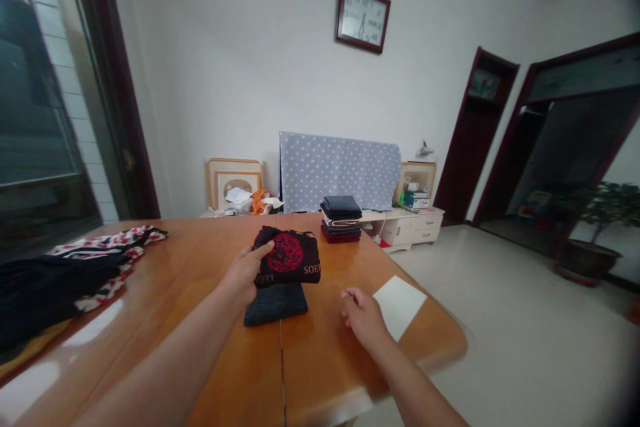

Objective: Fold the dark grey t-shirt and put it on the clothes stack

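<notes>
My left hand [250, 268] grips the left edge of a folded black T-shirt [305, 255] with a round red print and pale lettering, thumb on top. The shirt is raised above a folded dark blue garment [277, 307], which lies on the wooden table [215, 347] and is partly covered by it in my view. To the right, my right hand [364, 315] hovers with its fingers curled in, and nothing shows in them. Beside it lies a flat white sheet [401, 305]. Farther back stands a neat stack of folded clothes [341, 219].
Loose dark clothing [55, 287] and a patterned red, white and black garment [115, 243] lie heaped at the table's left. Behind the table are a low white cabinet [413, 230] and a dotted grey cloth cover [340, 170]. A potted plant [590, 257] stands right.
</notes>
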### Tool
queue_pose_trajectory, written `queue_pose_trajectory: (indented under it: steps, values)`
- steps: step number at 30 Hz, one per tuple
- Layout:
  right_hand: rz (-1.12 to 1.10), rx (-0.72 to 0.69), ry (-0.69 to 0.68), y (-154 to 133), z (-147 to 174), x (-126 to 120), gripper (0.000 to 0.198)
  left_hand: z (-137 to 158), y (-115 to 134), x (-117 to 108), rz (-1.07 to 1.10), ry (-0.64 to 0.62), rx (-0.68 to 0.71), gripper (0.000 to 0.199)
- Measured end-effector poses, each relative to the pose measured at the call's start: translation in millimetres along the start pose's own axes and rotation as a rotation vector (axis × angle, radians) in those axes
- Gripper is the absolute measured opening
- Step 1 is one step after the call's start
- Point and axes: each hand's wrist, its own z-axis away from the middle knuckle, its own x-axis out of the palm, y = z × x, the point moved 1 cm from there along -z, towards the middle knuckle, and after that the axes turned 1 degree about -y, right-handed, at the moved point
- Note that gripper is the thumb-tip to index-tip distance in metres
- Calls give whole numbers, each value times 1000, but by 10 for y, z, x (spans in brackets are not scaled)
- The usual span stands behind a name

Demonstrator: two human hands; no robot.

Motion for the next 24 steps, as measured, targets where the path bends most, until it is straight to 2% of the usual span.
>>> queue_pose_trajectory:
  steps: [4, 8, 11, 16, 24]
  values:
    - [292, -109, -20, -123, -352, 118, 33, -422, 9, 27, 12, 70, -22, 29]
    - [510, -96, -55, -212, -664, 232, 30, -772, -38, 36, 22, 118, -46, 28]
    - [674, -79, -87, -193, -771, 282, 32, -949, -85, 8, 41, 147, -65, 27]
    - [863, -61, -109, -152, -773, 328, 38, -1072, -165, -103, 102, 194, -109, 27]
    - [955, -56, -133, -198, -755, 383, 38, -1077, -220, -306, 182, 245, -130, 32]
